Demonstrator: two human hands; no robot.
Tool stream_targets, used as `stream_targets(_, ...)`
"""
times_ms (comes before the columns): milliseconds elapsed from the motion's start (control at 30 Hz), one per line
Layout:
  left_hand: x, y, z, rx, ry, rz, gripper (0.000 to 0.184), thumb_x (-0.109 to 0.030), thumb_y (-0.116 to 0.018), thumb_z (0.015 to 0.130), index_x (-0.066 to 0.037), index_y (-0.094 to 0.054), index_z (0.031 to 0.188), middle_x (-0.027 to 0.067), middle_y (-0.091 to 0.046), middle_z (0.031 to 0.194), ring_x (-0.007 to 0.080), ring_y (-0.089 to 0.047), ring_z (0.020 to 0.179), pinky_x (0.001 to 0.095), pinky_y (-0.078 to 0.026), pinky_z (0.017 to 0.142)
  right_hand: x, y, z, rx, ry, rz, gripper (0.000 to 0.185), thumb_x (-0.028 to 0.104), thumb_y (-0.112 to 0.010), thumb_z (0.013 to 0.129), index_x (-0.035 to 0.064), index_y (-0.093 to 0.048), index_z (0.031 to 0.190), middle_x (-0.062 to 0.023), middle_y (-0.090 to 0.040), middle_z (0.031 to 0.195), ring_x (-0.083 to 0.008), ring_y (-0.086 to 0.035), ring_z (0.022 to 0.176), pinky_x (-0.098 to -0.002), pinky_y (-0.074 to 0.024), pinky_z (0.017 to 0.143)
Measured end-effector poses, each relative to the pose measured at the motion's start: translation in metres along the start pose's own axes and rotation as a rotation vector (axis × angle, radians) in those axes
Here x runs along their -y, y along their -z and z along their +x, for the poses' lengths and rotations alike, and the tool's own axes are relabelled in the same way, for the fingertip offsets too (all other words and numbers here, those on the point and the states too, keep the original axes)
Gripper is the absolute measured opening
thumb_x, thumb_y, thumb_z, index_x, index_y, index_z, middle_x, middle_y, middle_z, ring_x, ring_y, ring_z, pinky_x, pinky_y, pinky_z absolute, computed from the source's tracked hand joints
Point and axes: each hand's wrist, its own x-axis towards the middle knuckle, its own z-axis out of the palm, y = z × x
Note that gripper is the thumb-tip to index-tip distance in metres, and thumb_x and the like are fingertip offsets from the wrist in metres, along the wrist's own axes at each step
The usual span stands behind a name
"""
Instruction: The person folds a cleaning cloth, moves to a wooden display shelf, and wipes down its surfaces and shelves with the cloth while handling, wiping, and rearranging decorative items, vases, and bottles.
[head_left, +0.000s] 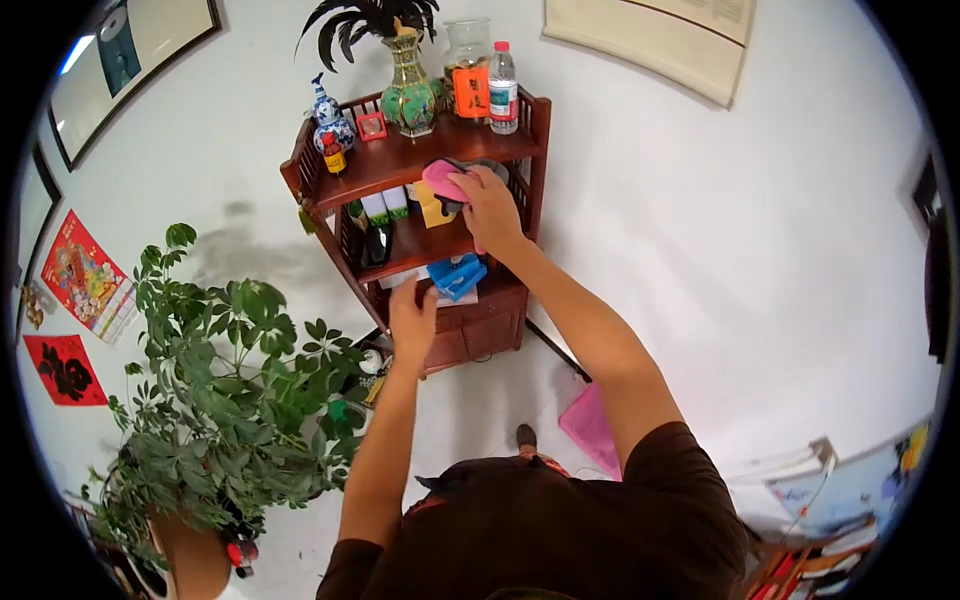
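Right hand curled round a pink, dark-backed soft cloth, near the red-brown wooden shelf unit's top front edge. Left hand half-open, looks empty. I'd grip lightly, avoiding the red-capped clear plastic bottle.

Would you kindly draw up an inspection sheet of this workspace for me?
Surface: reddish-brown wooden shelf unit, goods on several tiers.
Job's things: soft-looking pink cloth; the dark object by it is unclear.
Clutter: green patterned vase with black feathers, clear glass jar with orange label, clear plastic bottle with red cap; blue package lower down.
Grips: right hand closed on the cloth; left hand near the blue package, nothing seen in it.
Cables: thin cord-like line at lower right, unclear.
Surroundings: leafy green potted plant at left; white wall behind.
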Motion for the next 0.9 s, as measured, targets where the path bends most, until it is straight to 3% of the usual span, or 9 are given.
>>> stream_targets(133,0.025,-0.024,0.116,-0.153,-0.098,0.343,0.057,-0.021,-0.068,0.089,0.000,-0.050,0.138,0.0235,-0.051,0.141,0.0415,-0.044,0.133,0.0496,-0.034,0.112,-0.081,-0.032,0.048,0.091,0.172,-0.171,0.040,0.005,-0.058,0.085,0.0174,-0.064,0.123,-0.0163,-0.056,0.128,-0.0345,-0.055,0.118,-0.0499,-0.0438,0.097)
stream_targets(167,0.029,-0.021,0.141,-0.182,-0.154,0.417,0.060,-0.021,-0.069,0.087,-0.002,-0.048,0.140,0.0215,-0.047,0.145,0.0402,-0.041,0.136,0.0502,-0.033,0.113,-0.101,-0.038,0.058,0.076,0.170,-0.228,0.030,0.015,-0.057,0.087,0.0161,-0.068,0.115,-0.0112,-0.057,0.119,-0.0320,-0.053,0.118,-0.0536,-0.0404,0.097)
stream_targets(267,0.061,-0.011,0.192,-0.193,-0.188,0.632,0.067,-0.022,-0.070,0.085,-0.009,-0.044,0.146,0.0128,-0.041,0.153,0.0352,-0.034,0.143,0.0513,-0.033,0.113,-0.160,-0.062,0.069,0.243,-0.049,-0.303,0.029,0.013,-0.057,0.087,0.0172,-0.068,0.114,-0.0118,-0.056,0.120,-0.0343,-0.050,0.121,-0.0565,-0.0397,0.097)
stream_targets(367,0.065,0.003,0.211,-0.122,-0.048,0.797,0.070,-0.025,-0.070,0.086,-0.015,-0.040,0.149,0.0055,-0.039,0.155,0.0292,-0.030,0.146,0.0551,-0.032,0.113,-0.140,-0.080,0.085,0.327,-0.203,-0.310,0.031,0.013,-0.057,0.086,0.0192,-0.068,0.115,-0.0124,-0.054,0.124,-0.0354,-0.046,0.124,-0.0590,-0.0374,0.101)
stream_targets(467,0.078,0.008,0.218,-0.079,-0.030,0.863,0.073,-0.027,-0.070,0.087,-0.020,-0.037,0.151,0.0024,-0.038,0.156,0.0258,-0.029,0.148,0.0577,-0.030,0.113,-0.108,-0.109,0.096,0.565,-0.032,-0.019,0.038,0.014,-0.058,0.085,0.0238,-0.067,0.121,-0.0111,-0.053,0.129,-0.0344,-0.045,0.127,-0.0591,-0.0351,0.105)
stream_targets(567,0.078,0.007,0.215,-0.086,-0.033,0.877,0.074,-0.026,-0.072,0.084,-0.023,-0.038,0.150,0.0008,-0.039,0.155,0.0237,-0.029,0.148,0.0588,-0.030,0.113,-0.073,-0.134,0.100,0.588,0.172,0.023,0.045,0.015,-0.057,0.086,0.0289,-0.065,0.128,-0.0090,-0.052,0.134,-0.0337,-0.043,0.130,-0.0580,-0.0342,0.107)
stream_targets(667,0.075,0.007,0.215,-0.066,-0.006,0.894,0.074,-0.027,-0.072,0.084,-0.024,-0.039,0.150,0.0009,-0.039,0.155,0.0237,-0.029,0.148,0.0588,-0.029,0.113,-0.071,-0.139,0.111,0.706,0.144,0.014,0.049,0.015,-0.057,0.087,0.0327,-0.062,0.132,-0.0066,-0.051,0.139,-0.0313,-0.042,0.134,-0.0551,-0.0349,0.107)
stream_targets(800,0.074,0.007,0.216,-0.059,0.007,0.853,0.074,-0.030,-0.072,0.084,-0.022,-0.038,0.150,0.0020,-0.037,0.156,0.0248,-0.028,0.148,0.0586,-0.027,0.115,-0.138,-0.124,0.119,0.745,0.299,0.166,0.055,0.013,-0.063,0.080,0.0281,-0.061,0.133,-0.0068,-0.056,0.136,-0.0314,-0.051,0.127,-0.0403,-0.0429,0.106)
stream_targets(900,0.072,0.012,0.214,-0.021,-0.009,0.818,0.077,-0.031,-0.073,0.083,-0.021,-0.037,0.150,0.0028,-0.036,0.157,0.0256,-0.027,0.149,0.0588,-0.025,0.116,-0.184,-0.088,0.109,0.632,0.205,0.144,0.048,0.011,-0.061,0.082,0.0240,-0.063,0.129,-0.0059,-0.058,0.129,-0.0288,-0.057,0.120,-0.0408,-0.0478,0.099)
